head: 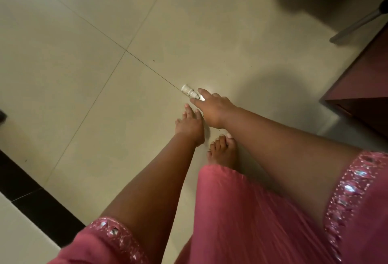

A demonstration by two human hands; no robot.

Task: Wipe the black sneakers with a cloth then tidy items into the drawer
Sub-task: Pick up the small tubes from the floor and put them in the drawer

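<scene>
A small white bottle [187, 90] lies on its side on the beige tiled floor [88, 58]. My right hand [212, 109] reaches down to it, and my thumb and forefinger pinch its narrow cap end. My left hand [190, 124] hangs just left of the right wrist, fingers loosely curled, holding nothing. No cloth or black sneakers are clearly visible. A dark blurred shape [2, 115] sits at the left edge, and I cannot tell what it is.
Maroon wooden furniture [363, 87] stands at the right, its corner close to my right arm. A metal chair leg [357, 25] slants down at the upper right. My bare foot [223, 152] is under the pink dress [252, 221]. A black floor strip [31, 192] crosses the lower left.
</scene>
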